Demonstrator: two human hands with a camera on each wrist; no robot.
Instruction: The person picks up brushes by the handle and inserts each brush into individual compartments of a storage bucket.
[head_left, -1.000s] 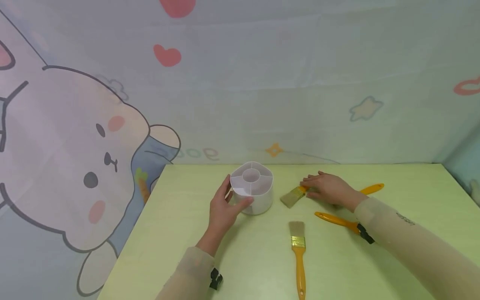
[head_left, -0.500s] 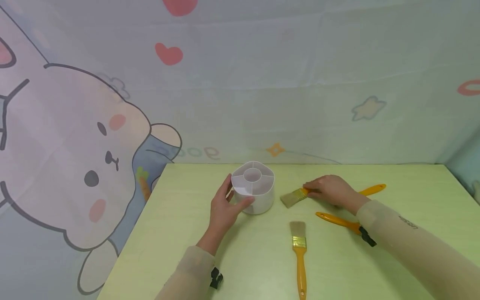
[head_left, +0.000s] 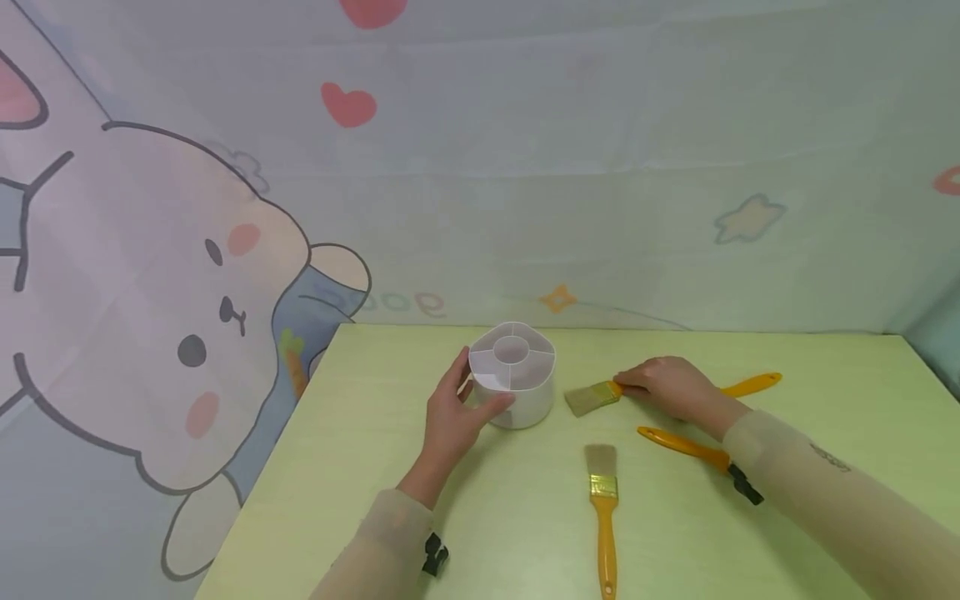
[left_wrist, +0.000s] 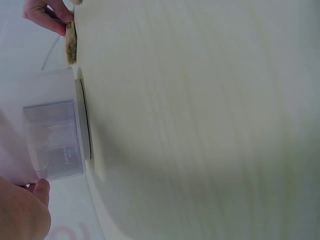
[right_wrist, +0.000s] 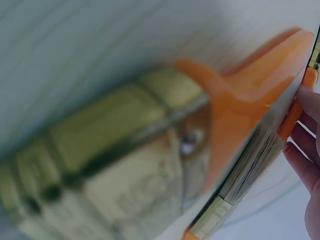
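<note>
My left hand (head_left: pixel 453 417) holds a white round organizer (head_left: pixel 525 408) from its left side, thumb at the front and fingers behind. Several wedge-shaped compartments ring a central cup in its top. The left wrist view shows a clear panel (left_wrist: pixel 55 140) with small print on its side. To the right of it, my right hand (head_left: pixel 671 387) pinches the orange handle of a flat paintbrush (head_left: pixel 592 398) near its metal ferrule; its pale bristles point at the organizer. In the right wrist view, thumb and fingertips (right_wrist: pixel 295 150) meet on that handle.
Another paintbrush (head_left: pixel 602 500) lies in front, bristles away from me. A third paintbrush (head_left: pixel 678 442) lies partly under the right forearm and looms blurred in the right wrist view. Behind the right hand, one more orange handle (head_left: pixel 753 384) shows. A printed cloth (head_left: pixel 600 167) hangs behind the table.
My right hand's fingers have drawn in from lying over the brush handle to pinching it, and the brush has turned slightly. The left hand stays on the organizer. The head view has shifted slightly.
</note>
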